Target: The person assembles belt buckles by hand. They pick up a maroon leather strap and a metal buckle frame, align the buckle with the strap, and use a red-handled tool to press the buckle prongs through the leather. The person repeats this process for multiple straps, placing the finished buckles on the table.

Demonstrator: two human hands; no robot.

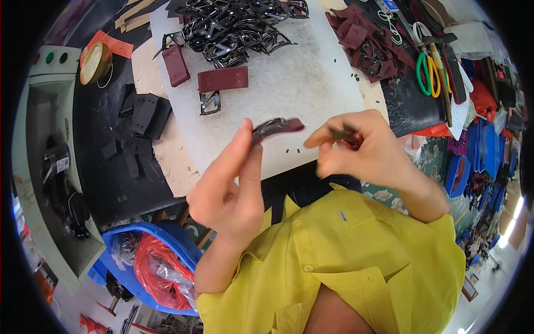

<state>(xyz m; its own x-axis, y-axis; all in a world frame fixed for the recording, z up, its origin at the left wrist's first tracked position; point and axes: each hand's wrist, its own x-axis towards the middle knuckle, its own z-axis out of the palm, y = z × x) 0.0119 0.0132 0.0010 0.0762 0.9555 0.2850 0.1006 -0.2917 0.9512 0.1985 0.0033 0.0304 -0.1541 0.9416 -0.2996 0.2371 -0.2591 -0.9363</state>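
head view | worn above the hands, facing steeply down | close over left hand [231, 186] and right hand [361, 150] | only view, fisheye-bent rim

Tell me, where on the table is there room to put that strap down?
The white board is bare between the maroon strap piece and the maroon heap, just beyond the left hand and right hand. It is crowded at the top by the black buckle pile and at the right by the scissors.
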